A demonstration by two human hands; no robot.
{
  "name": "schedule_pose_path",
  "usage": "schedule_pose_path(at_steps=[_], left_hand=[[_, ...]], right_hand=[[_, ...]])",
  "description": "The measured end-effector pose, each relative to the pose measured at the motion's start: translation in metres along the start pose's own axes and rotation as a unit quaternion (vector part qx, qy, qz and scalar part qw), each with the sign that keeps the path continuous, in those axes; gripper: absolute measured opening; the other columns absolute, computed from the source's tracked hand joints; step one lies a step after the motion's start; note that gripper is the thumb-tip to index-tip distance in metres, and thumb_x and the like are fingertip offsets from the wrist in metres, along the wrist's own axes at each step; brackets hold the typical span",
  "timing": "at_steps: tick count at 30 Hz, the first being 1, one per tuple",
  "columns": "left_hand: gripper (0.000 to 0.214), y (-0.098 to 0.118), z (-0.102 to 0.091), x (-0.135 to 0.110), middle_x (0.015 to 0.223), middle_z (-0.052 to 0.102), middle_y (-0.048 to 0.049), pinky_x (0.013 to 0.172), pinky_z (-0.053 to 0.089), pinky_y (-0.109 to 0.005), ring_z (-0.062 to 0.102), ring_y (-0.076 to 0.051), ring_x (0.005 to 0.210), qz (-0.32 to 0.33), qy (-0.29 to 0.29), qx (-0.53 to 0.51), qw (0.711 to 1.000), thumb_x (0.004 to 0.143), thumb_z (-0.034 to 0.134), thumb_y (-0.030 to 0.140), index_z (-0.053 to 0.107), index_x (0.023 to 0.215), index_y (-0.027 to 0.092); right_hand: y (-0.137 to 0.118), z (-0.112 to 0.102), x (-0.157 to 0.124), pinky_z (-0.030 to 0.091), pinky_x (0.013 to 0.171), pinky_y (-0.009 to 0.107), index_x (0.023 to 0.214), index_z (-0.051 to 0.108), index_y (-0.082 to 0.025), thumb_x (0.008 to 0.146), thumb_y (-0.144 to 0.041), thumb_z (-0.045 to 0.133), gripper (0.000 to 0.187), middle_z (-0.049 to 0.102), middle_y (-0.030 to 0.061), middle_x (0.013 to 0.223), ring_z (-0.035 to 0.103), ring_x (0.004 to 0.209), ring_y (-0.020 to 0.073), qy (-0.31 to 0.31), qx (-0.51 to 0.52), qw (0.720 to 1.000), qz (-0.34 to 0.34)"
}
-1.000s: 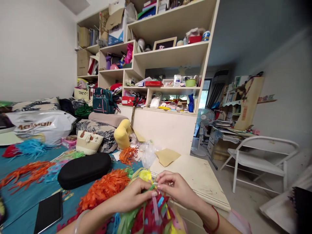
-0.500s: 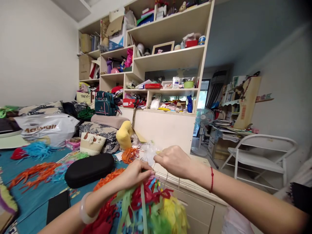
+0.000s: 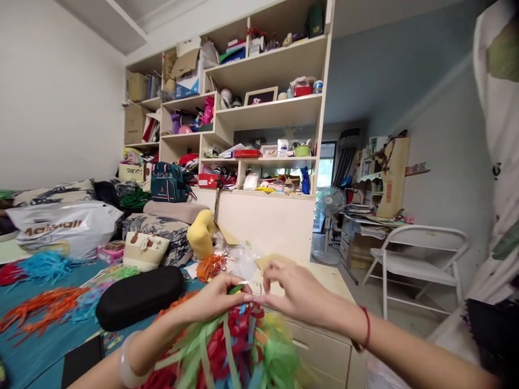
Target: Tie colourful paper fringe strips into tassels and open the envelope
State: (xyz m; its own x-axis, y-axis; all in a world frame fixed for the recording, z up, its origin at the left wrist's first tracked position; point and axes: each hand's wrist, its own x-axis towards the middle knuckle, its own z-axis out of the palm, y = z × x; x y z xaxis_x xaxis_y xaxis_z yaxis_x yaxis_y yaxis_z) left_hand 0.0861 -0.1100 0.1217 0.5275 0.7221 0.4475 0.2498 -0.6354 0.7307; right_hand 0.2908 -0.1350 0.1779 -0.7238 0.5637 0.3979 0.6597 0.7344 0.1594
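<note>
The tassel (image 3: pixel 233 351) is at the bottom centre of the frame. The left hand (image 3: pixel 221 296), just left of centre in the lower half, is closed, thumb and fingers pinching the tassel's top. The right hand (image 3: pixel 298 289), right of it, is half curled: its forefinger bends down with a gap above the thumb, whose tip meets the left thumb or lies just beside it. Whether the right fingers grip a strand, I cannot tell.

The tassel's gathered end points up to the hands; its long axis runs roughly upright, with red, green, blue and yellow strips fanning down to the lower edge, which cuts them off. The strips at lower right are blurred. The black case (image 3: pixel 140 297) lies left of the hands, on the blue cloth (image 3: pixel 28 362) at lower left.
</note>
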Motion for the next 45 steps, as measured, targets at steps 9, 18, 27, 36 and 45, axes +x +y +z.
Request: schedule_pose_path(at_steps=[9,18,27,36,45], left_hand=[[0.038,-0.020,0.001,0.000,0.071,0.071,-0.0058,0.062,0.043,-0.024,0.056,-0.015,0.064,-0.049,0.018,-0.084,0.995,0.078,0.066,0.048,0.074,0.076,0.011],[0.038,-0.053,-0.010,0.004,0.066,0.067,-0.0016,0.061,0.039,-0.023,0.050,-0.013,0.060,-0.096,0.019,-0.127,0.987,0.079,0.065,0.048,0.075,0.084,0.012],[0.055,-0.066,0.006,0.017,0.059,0.057,-0.0007,0.058,0.037,-0.024,0.047,-0.012,0.057,-0.080,0.095,-0.187,0.975,0.080,0.050,0.066,0.058,0.060,0.014],[0.056,-0.070,-0.014,0.028,0.047,0.040,0.0053,0.050,0.029,-0.023,0.033,-0.009,0.047,-0.067,0.122,-0.153,0.978,0.076,0.052,0.068,0.041,0.050,0.019],[0.051,-0.029,-0.107,0.015,0.048,0.041,0.0047,0.046,0.027,-0.022,0.032,-0.009,0.045,-0.045,0.134,-0.082,0.987,0.078,0.059,0.060,0.045,0.052,0.018]], right_hand=[[0.022,0.052,-0.015,0.041,0.067,0.023,0.084,0.074,-0.019,0.077,-0.020,0.070,0.009,0.064,0.0032,0.085,0.059,0.077,0.0156,-0.039,0.229,0.971,0.052],[0.079,0.055,-0.009,0.037,0.054,0.019,0.081,0.074,-0.012,0.076,-0.028,0.066,0.018,0.064,-0.0001,0.065,0.049,0.056,0.0097,-0.181,0.370,0.911,0.035],[0.086,0.063,-0.009,0.030,0.051,0.018,0.074,0.070,-0.010,0.078,-0.030,0.059,0.024,0.054,-0.0024,0.061,0.039,0.055,0.0080,-0.182,0.412,0.891,0.060],[0.025,0.105,-0.037,0.028,0.043,0.016,0.068,0.063,-0.014,0.074,-0.016,0.052,0.013,0.052,-0.0045,0.054,0.040,0.047,0.0066,-0.151,0.406,0.892,0.131],[-0.046,0.179,-0.056,0.035,0.046,0.021,0.071,0.068,-0.014,0.070,-0.011,0.055,0.013,0.070,0.0040,0.061,0.060,0.053,0.0148,-0.080,0.382,0.904,0.173]])
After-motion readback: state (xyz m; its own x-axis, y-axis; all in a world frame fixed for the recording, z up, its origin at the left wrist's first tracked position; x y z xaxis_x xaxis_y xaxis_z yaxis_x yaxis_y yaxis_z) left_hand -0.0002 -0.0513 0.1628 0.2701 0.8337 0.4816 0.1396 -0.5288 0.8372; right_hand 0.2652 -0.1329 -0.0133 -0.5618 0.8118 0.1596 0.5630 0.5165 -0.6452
